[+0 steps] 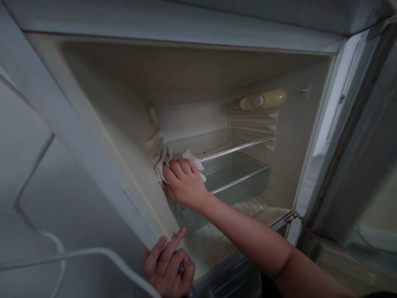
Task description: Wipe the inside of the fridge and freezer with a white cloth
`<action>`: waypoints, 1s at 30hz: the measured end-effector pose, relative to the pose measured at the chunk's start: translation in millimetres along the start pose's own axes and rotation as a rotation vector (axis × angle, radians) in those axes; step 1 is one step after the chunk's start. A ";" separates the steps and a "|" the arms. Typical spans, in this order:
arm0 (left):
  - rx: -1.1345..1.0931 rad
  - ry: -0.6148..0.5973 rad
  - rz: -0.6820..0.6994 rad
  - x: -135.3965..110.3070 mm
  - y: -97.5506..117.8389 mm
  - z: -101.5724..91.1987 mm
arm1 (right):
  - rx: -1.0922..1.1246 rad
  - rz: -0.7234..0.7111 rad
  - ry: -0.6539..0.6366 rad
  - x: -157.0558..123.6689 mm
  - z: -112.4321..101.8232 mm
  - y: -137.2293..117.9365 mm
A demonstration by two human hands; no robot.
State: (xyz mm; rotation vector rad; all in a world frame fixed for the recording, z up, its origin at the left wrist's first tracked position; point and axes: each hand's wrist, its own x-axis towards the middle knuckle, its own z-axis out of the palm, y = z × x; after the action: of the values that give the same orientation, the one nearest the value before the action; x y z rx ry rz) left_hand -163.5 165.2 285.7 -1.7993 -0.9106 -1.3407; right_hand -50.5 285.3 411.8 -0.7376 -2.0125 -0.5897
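Head view: the right hand (185, 182) is clamped on the cloth (163, 162), at the inner left side of the fridge (186, 31), near the left end of the upper shelf (242, 148). Open room extends above this shelf, rightward to the dial housing (273, 98). The left hand (170, 267) is at the fridge's lower left front edge, fingers partly curled; grip cannot be determined.

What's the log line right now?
right hand: holding cloth by inner fridge wall | left hand: near fridge's front edge | fridge door: open
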 end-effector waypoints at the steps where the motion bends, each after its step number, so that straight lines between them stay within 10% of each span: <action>1: 0.002 -0.003 -0.004 0.1 0.0 0.4 | -0.004 -0.024 0.002 -3.2 -2.8 8.1; 17: 0.007 -0.013 -0.037 -3.9 0.2 -0.9 | -0.356 0.460 0.112 -103.7 -80.0 237.2; 24: -0.018 -0.033 -0.039 -10.3 -1.8 -0.9 | -0.366 0.490 0.237 -108.0 -69.2 256.0; 30: -0.035 0.006 -0.067 -4.2 4.4 -0.5 | -0.146 0.532 0.477 -108.4 -52.6 224.6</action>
State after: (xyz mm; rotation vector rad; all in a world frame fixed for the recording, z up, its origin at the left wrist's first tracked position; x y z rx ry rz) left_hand -160.9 162.0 281.2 -1.8043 -0.9570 -1.4110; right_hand 182.3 381.1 371.9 -1.0594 -1.2762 -0.5337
